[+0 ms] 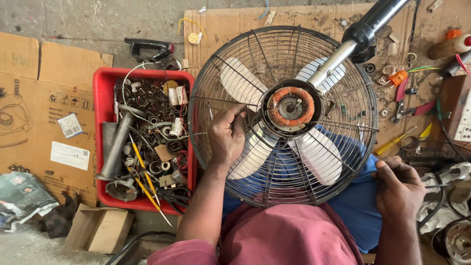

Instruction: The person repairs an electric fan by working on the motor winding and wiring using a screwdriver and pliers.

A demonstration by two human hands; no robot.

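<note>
Head view, left to right: red bin (102, 127) of scrap parts, then the fan (283, 115) lying across our lap, motor (290, 106) up. Its thin wire grille looks light but bendy, so we'd grab the rim. Our left hand (226, 136) curls on the grille wires near the motor. Our right hand (398, 186) is loosely closed at the rim's edge; we can't tell if it's holding anything.

Even, soft daylight fills the frame, bright enough to show fine detail everywhere. Shadows are faint and short, slightly darker at the lower left corner. A mild sheen sits on the metal pole (329, 64) at upper right. Focus is sharp overall; straight edges bend slightly toward the frame's borders.
</note>
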